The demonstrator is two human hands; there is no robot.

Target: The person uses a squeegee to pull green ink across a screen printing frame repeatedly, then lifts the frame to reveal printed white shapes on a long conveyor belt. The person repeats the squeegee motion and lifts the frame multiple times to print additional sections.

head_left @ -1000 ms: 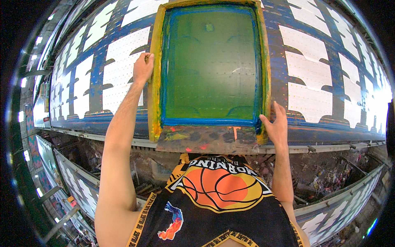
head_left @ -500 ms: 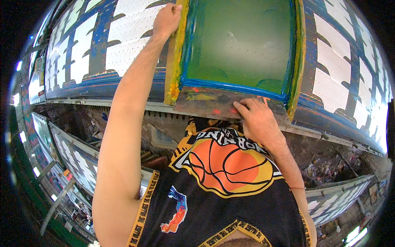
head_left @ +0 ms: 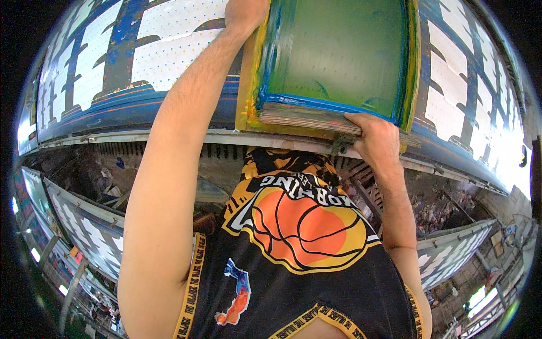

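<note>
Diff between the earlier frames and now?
Right hand left the right side of the screen frame, moved inward to the paint-stained board at the frame's near end, and now grips its right part. The board has tipped: its broad face showed before, now its layered edge does. The camera view shifted too. Unchanged: left hand at the frame's left rail.

The right hand (head_left: pixel 379 141) grips a paint-stained board (head_left: pixel 310 117) toward its right end — thumb along the upper edge — at the near side of a green screen (head_left: pixel 350 56). The left hand (head_left: pixel 247 14) (partly cut off above) is at the yellow-smeared frame's (head_left: pixel 250 90) left side, with white dotted sheets (head_left: pixel 178 45) on the blue-streaked table (head_left: pixel 117 62).
</note>
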